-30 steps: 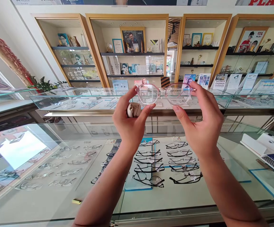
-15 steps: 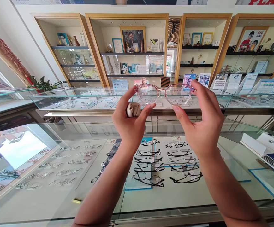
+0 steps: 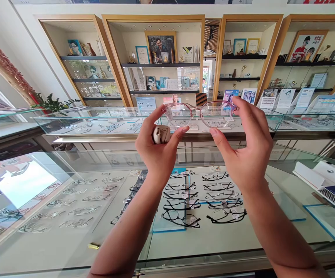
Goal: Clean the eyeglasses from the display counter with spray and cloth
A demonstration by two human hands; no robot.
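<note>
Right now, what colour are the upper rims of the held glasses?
The upper rims look pinkish, best seen in the head view.

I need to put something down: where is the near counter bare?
Between the forearms, a pale patch lies bare between the black-framed glasses and the near counter's front edge. Another lies between the thin-framed glasses at left and that edge, beside a small gold piece. The rows of glasses are crowded. Both patches may be under glass.

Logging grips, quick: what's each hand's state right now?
Left hand: holding one end of the eyeglasses, plus a beige bundle.
Right hand: holding the other end.
</note>
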